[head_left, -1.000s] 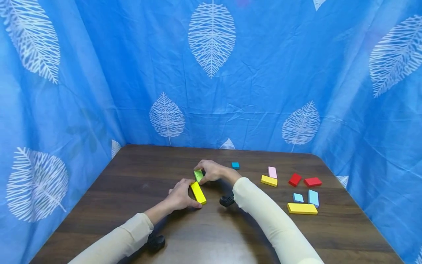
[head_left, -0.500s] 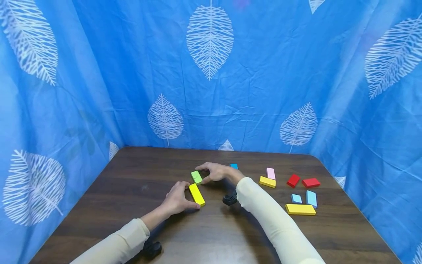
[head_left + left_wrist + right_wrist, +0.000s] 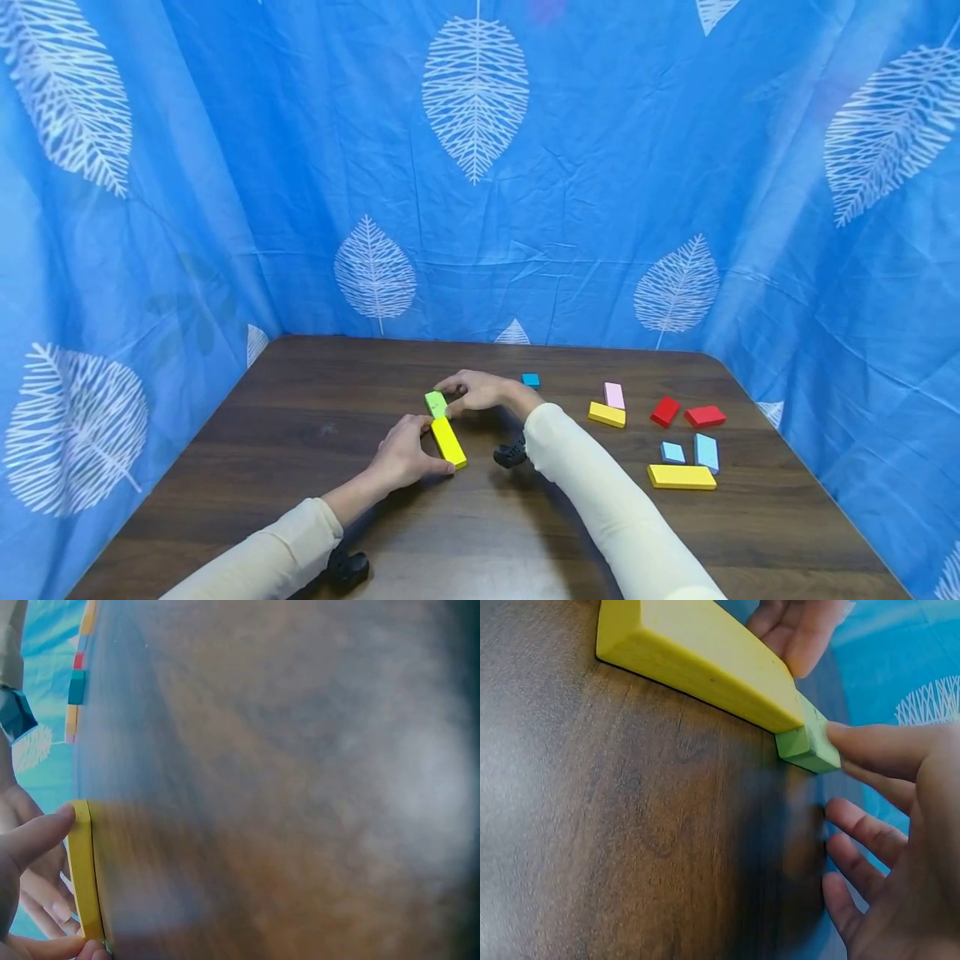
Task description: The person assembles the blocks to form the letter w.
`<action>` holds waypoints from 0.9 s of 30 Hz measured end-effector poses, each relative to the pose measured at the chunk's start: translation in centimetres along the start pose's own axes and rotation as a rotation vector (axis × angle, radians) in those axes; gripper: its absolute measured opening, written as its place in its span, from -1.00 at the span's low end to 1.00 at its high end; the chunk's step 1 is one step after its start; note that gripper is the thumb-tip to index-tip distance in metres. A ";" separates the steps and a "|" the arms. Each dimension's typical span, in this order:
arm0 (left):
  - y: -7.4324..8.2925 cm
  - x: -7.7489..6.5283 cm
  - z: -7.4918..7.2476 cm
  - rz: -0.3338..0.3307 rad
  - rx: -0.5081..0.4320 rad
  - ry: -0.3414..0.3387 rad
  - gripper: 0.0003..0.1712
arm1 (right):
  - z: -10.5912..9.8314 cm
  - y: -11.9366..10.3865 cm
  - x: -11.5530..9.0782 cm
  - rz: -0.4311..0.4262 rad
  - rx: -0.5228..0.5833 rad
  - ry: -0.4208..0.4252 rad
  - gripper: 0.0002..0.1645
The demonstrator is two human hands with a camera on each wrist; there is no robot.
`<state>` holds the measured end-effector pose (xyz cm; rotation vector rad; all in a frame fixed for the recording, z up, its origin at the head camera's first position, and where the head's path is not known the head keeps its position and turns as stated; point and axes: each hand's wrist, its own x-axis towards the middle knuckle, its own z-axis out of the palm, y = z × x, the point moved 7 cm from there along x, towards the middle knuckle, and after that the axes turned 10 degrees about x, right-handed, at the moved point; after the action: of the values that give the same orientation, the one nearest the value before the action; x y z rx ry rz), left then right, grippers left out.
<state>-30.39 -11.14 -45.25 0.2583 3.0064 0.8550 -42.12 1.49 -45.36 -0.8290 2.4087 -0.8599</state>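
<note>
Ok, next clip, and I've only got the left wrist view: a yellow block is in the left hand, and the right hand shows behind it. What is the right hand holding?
Observer: The right hand holds a green block; the right wrist view shows it best.

Operator: And where does that lie against the held yellow block?

Observer: At its far end as the person sits; the head view shows the two end to end.

Operator: I make out only one red patch in the background. How many are there?

Observer: Two red blocks, lying apart from each other on the right side in the head view.
</note>
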 end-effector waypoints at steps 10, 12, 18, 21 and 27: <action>0.1 -0.1 -0.1 -0.003 -0.005 0.026 0.01 | 0.0 0.2 0.6 0.003 0.031 0.036 -0.50; 0.1 -0.1 0.0 -0.007 -0.002 0.030 0.00 | 0.1 0.2 0.7 0.014 0.035 0.043 -0.51; 0.2 0.1 0.0 -0.018 0.008 0.031 0.02 | 0.1 0.0 0.6 0.014 0.011 0.041 -0.49; 0.2 0.1 0.1 -0.023 0.017 0.031 0.03 | 0.1 0.0 0.6 0.001 0.001 0.037 -0.48; 0.3 0.1 0.0 -0.025 0.021 0.033 0.00 | 0.2 -0.2 0.5 -0.005 0.001 0.032 -0.46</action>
<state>-30.45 -10.86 -45.14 0.2086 3.0434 0.8347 -42.31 0.93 -45.52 -0.8276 2.4346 -0.8827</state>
